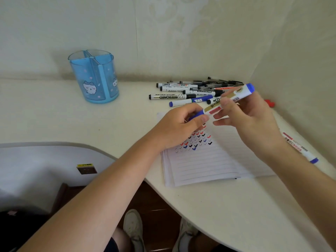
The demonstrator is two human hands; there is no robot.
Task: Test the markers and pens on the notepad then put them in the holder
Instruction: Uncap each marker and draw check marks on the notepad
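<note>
I hold a blue whiteboard marker [231, 99] slanted in the air above the lined notepad [205, 160]. My right hand [249, 120] pinches its white barrel. My left hand [183, 124] grips the blue cap end of the same marker. The notepad's top half carries several red, blue and black check marks [196, 140]. A pile of markers and pens [192, 90] lies on the white desk behind my hands. The blue translucent holder [94, 77] stands upright at the back left, its compartments holding nothing I can see.
Another blue marker [300, 148] lies on the desk right of the notepad, partly under my right forearm. A small red object [270, 103] sits near the right wall. The desk's curved front edge [181, 210] runs below the notepad, with my shoes and the floor beneath.
</note>
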